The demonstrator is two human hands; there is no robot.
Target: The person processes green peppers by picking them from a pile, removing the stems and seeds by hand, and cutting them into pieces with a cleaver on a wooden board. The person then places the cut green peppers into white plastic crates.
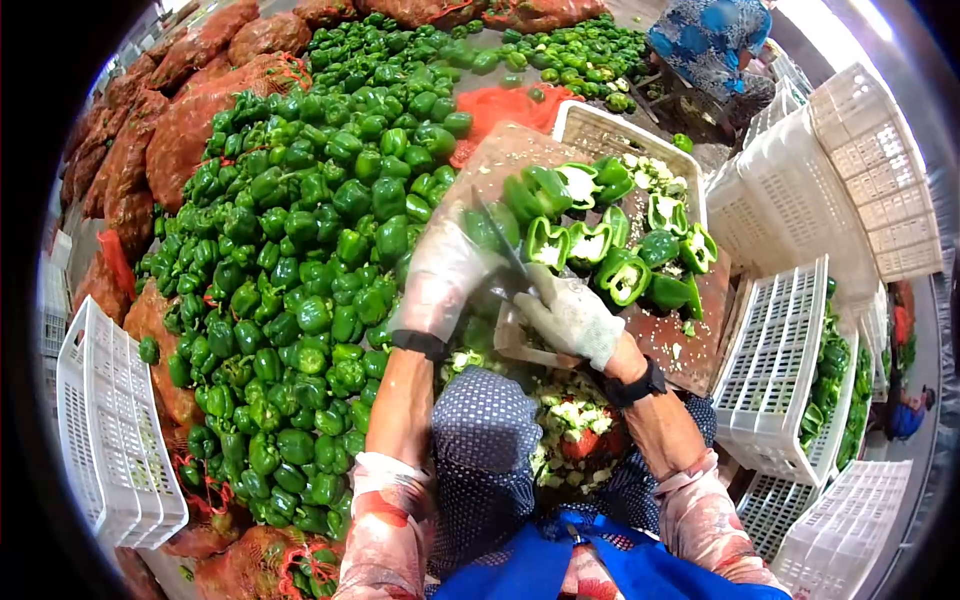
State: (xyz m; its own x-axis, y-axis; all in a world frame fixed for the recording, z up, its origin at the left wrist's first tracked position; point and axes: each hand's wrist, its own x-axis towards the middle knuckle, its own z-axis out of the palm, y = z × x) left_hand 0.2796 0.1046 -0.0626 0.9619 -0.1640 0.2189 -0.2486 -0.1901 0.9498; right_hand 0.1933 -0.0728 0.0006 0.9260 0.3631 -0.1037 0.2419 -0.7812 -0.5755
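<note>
My left hand (445,272), in a pale glove and smeared by motion, is closed around a blurred green bell pepper (490,228) at the near left of a brown board (510,155). My gloved right hand (578,318) grips a knife (500,232), its dark blade slanting up and left across the pepper. Beyond the knife lie halved bell peppers (622,277), several with white cores and seeds showing. Cut-out cores and scraps (570,420) are gathered below my hands, between my knees.
A large heap of whole green peppers (300,270) covers the floor at left, backed by red mesh sacks (215,120). White plastic crates stand at right (765,355) and far left (115,430). A person in a blue patterned top (710,40) sits bent over at upper right.
</note>
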